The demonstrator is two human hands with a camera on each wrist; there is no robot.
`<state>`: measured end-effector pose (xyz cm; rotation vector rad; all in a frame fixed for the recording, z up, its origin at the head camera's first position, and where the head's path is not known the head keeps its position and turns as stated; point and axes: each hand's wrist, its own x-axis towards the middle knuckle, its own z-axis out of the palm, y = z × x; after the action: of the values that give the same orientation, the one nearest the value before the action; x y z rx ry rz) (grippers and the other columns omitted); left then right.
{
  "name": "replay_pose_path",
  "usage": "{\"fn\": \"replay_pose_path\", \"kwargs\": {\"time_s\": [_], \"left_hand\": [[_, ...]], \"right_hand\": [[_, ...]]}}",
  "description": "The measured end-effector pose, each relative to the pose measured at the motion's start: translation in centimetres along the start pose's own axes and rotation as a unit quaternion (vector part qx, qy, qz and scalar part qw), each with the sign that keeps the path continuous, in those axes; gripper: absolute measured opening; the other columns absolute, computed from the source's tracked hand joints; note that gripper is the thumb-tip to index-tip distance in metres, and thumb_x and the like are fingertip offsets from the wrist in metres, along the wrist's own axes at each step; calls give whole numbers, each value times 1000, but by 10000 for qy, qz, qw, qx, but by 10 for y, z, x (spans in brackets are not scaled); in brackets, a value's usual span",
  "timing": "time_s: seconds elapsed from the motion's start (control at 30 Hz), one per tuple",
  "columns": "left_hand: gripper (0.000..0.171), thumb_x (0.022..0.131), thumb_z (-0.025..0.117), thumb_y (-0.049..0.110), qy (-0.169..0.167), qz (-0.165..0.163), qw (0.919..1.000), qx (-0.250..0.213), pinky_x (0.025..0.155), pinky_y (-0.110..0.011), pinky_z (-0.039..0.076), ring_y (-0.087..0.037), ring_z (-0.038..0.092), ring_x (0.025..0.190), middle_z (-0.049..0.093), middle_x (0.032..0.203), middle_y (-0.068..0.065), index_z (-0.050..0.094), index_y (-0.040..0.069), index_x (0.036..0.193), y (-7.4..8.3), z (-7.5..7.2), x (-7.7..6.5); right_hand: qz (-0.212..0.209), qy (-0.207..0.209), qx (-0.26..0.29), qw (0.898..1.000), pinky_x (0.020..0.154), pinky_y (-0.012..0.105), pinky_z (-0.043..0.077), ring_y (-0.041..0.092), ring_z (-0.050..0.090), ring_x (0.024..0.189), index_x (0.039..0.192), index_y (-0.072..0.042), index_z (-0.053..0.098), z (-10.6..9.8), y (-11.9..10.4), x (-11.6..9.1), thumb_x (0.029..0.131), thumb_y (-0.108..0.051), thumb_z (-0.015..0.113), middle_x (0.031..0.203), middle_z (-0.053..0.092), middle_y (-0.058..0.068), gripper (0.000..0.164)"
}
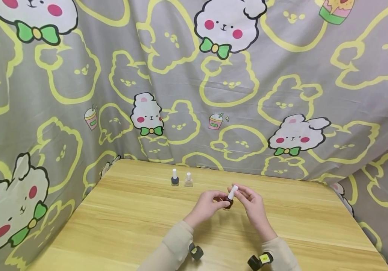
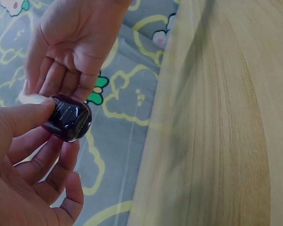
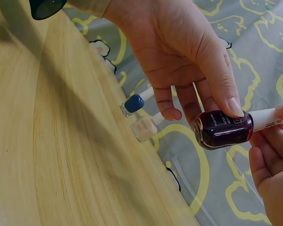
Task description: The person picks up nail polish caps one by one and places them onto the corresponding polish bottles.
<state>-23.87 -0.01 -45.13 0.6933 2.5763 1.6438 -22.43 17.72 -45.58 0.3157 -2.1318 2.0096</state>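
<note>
Our left hand (image 1: pixel 206 206) pinches the dark bottle (image 1: pixel 228 203) by its glass body, held just above the table (image 1: pixel 119 222) at centre. Our right hand (image 1: pixel 252 203) pinches its white cap (image 1: pixel 232 191). We judge we are unscrewing it; next comes a steady twist. Two more bottles (image 1: pixel 181 178) stand farther back, to the left.
</note>
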Motion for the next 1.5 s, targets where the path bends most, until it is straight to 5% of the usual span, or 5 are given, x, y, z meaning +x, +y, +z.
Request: {"fn": "replay_pose_path", "kwargs": {"time_s": [0.2, 0.5, 0.8, 1.13, 1.5], "left_hand": [[23, 85, 75, 21, 32, -12, 9999, -102, 71, -19, 50, -6, 63, 83, 75, 97, -5, 74, 8, 104, -1, 2, 0], [22, 83, 77, 20, 87, 52, 9998, -182, 65, -17, 49, 0, 60, 76, 75, 90, -2, 74, 8, 101, -2, 6, -2], [20, 82, 78, 19, 121, 45, 9996, -250, 64, -17, 48, -8, 63, 78, 74, 89, -4, 74, 7, 99, -1, 9, -3], [22, 84, 76, 20, 202, -10, 9997, -163, 66, -17, 50, -6, 63, 81, 75, 98, -4, 74, 8, 102, 0, 7, -2], [20, 87, 73, 18, 155, 60, 9999, 34, 73, -19, 49, -9, 64, 86, 75, 101, -4, 74, 9, 104, 1, 5, -2]], "right_hand": [[24, 131, -158, 9998, 86, 16, 51, 0, 67, 95, 120, 8, 59, 1, 0, 1, 95, -17, 63, 101, 75, -5, 35], [112, 882, -67, 9960, 73, 16, 52, 1, 61, 77, 101, 7, 58, 8, -2, 1, 85, -4, 72, 79, 64, -9, 24], [84, 1120, -276, 9933, 66, 16, 49, 0, 59, 71, 98, 7, 58, 9, -4, 1, 82, 0, 74, 74, 62, -12, 24], [194, 603, -115, 9979, 82, 15, 51, -1, 64, 89, 119, 7, 58, 6, -4, 0, 92, -13, 67, 96, 70, -9, 35], [78, 156, -218, 9996, 89, 14, 48, -4, 64, 105, 127, 2, 59, 3, 0, 0, 97, -19, 60, 117, 71, 11, 37]]}}
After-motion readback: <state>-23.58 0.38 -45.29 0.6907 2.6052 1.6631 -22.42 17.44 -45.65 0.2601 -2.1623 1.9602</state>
